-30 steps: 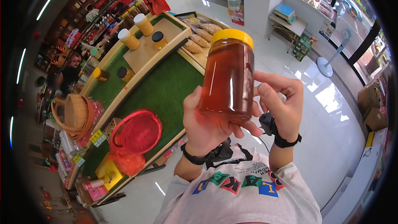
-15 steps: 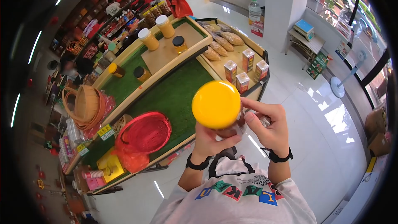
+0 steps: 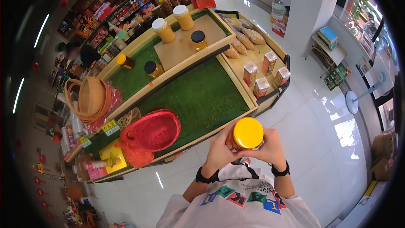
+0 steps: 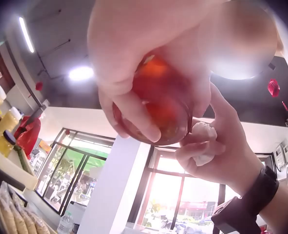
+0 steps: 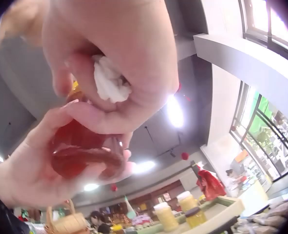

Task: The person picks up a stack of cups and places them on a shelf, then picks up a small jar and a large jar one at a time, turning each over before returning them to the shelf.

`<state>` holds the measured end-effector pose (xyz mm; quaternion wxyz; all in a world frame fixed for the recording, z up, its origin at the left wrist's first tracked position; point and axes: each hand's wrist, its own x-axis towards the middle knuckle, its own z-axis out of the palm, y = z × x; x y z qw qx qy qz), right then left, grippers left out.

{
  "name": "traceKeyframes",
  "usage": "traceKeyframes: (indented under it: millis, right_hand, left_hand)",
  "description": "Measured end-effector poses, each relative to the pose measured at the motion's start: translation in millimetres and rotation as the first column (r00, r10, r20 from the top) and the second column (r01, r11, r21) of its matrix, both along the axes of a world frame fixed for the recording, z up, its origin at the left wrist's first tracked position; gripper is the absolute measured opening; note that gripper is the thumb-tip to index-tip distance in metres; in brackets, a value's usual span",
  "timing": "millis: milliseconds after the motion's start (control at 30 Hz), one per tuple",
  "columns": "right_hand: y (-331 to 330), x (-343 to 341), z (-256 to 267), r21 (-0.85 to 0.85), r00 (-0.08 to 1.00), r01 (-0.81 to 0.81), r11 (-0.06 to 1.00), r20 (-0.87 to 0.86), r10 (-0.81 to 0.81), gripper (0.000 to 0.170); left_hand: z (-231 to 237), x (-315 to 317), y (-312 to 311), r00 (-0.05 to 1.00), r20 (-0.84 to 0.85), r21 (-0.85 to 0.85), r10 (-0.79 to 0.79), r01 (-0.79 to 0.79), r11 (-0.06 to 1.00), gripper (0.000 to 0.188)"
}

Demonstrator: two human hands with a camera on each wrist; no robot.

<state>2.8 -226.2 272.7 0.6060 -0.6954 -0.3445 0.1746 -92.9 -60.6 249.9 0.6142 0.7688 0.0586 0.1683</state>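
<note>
A honey jar with a yellow lid [image 3: 249, 133] is in front of the person's chest, lid toward the head camera. The left hand [image 3: 220, 151] grips it from the left, and in the left wrist view its fingers wrap around the reddish-amber jar [image 4: 156, 109]. On the other side, the right hand [image 3: 271, 148] is up against the jar. Curled fingers of that right hand [image 5: 119, 63] hold a crumpled white tissue [image 5: 110, 80], also visible as a white wad [image 4: 204, 144] in the left wrist view.
Beyond the hands stands a green-lined display stand [image 3: 198, 93] with a red basket [image 3: 157, 131], a wicker basket [image 3: 90, 95] and several jars. Small boxes [image 3: 250, 74] and bagged goods [image 3: 244, 42] fill its far end. A fan [image 3: 352, 101] stands right, on the tiled floor.
The jar has come down from close before the head camera, and its lid now faces up instead of its side. The right hand has closed in beside it. The head view has shifted.
</note>
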Motion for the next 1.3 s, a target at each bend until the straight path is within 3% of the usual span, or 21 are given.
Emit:
traceKeyframes:
  millis: [100, 133, 167, 300, 533, 667, 767, 800, 900, 1033, 1067, 1167, 1300]
  right_hand:
    - [10.9, -3.2, -32.5, -0.075, 0.992, 0.019, 0.997, -0.124, -0.028, 0.072]
    - [17.2, -7.3, -42.3, -0.073, 0.99, 0.052, 0.996, -0.129, -0.061, 0.073]
    - [20.6, -11.7, -49.3, -0.073, 0.987, 0.083, 0.994, -0.135, -0.092, 0.074]
    - [29.6, -11.5, -68.7, -0.249, 0.987, -0.083, 0.965, -0.156, 0.044, 0.071]
    - [72.1, 11.1, -103.6, -0.223, 0.978, -0.073, 0.972, -0.209, 0.025, 0.064]
    - [104.6, 25.6, -130.9, -0.274, 0.995, 0.045, 0.961, -0.077, -0.069, 0.062]
    - [119.4, 33.7, -148.6, -0.342, 0.991, 0.12, 0.932, -0.01, -0.132, 0.063]
    - [123.5, 35.3, -153.9, -0.325, 0.988, 0.143, 0.935, -0.005, -0.153, 0.062]
    - [124.6, 35.5, -160.5, -0.476, 0.987, 0.138, 0.868, -0.002, -0.158, 0.06]
    - [125.2, 30.1, -174.0, -0.474, 0.99, 0.103, 0.874, -0.035, -0.135, 0.059]
    - [127.4, 29.6, -173.6, -0.498, 0.991, 0.078, 0.863, -0.059, -0.123, 0.06]
    - [134.1, 31.1, -186.4, -0.534, 0.997, 0.044, 0.844, -0.028, -0.07, 0.061]
    - [139.9, 41.3, -209.1, -0.588, 0.999, 0.053, 0.807, 0.038, -0.038, 0.062]
  left_hand:
    - [-47.5, -3.8, 11.8, 0.999, -0.05, 0.001, -0.008, 0.008, 1.0, 0.088]
    - [-31.7, -7.9, 15.0, 0.982, -0.187, 0.087, 0.005, 0.012, 0.996, 0.084]
    - [-33.8, -10.1, 19.0, 0.984, -0.18, 0.1, -0.004, 0.022, 0.995, 0.083]
    - [-49.3, -14.3, 33.9, 0.983, -0.182, 0.126, -0.018, 0.041, 0.991, 0.075]
    - [-82.7, -4.3, 63.3, 0.966, -0.26, 0.106, 0.018, 0.01, 0.994, 0.076]
    - [-118.7, 18.3, 83.0, 0.959, -0.284, -0.054, 0.009, -0.025, 0.998, 0.073]
    - [-147.7, 35.5, 94.2, 0.942, -0.337, -0.026, -0.012, 0.004, 1.0, 0.069]
    - [-153.0, 37.2, 95.9, 0.959, -0.284, 0.026, 0.005, 0.002, 1.0, 0.069]
    - [-164.0, 37.8, 102.6, 0.917, -0.399, 0.151, 0.012, 0.053, 0.987, 0.07]
    - [-165.7, 34.5, 117.0, 0.82, -0.553, 0.031, -0.146, 0.195, 0.98, 0.072]
    - [-172.2, 29.9, 118.6, 0.863, -0.489, 0.096, -0.124, 0.195, 0.976, 0.069]
    - [-201.3, 21.2, 122.8, 0.845, -0.52, 0.117, -0.127, 0.217, 0.969, 0.058]
    - [-206.2, 16.6, 134.8, 0.873, -0.482, 0.083, -0.074, 0.13, 0.988, 0.051]
